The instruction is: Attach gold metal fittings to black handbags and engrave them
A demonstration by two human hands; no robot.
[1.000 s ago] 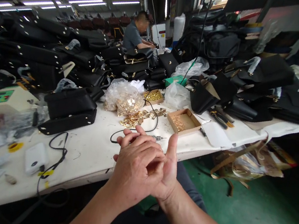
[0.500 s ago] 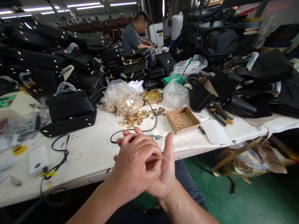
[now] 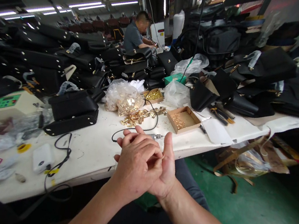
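My left hand [image 3: 137, 167] lies across my right hand, back upward, with thumb and fingertips pinched together by the right palm. What the pinch holds, if anything, is too small to make out. Palm up beneath it, my right hand [image 3: 168, 172] has its thumb raised and its fingers stretched out to the left, partly covered. Just beyond the hands on the white table [image 3: 93, 152] lies a corded tool with a metal tip [image 3: 157, 136]. Behind it are a shallow cardboard box [image 3: 192, 124] of small copper-coloured pieces and a loose pile of gold-coloured metal fittings [image 3: 133, 119].
A clear plastic bag of fittings [image 3: 124, 98] and a box of yellow-gold pieces [image 3: 154, 95] stand farther back. Black handbags [image 3: 72, 108] crowd the table. Pliers [image 3: 220, 115] lie right; a white device [image 3: 42, 159] and a cable [image 3: 67, 152] lie left. Another person [image 3: 135, 35] sits beyond.
The table and its contents have shifted slightly to the right in view. My hands keep almost the same pose, left over right.
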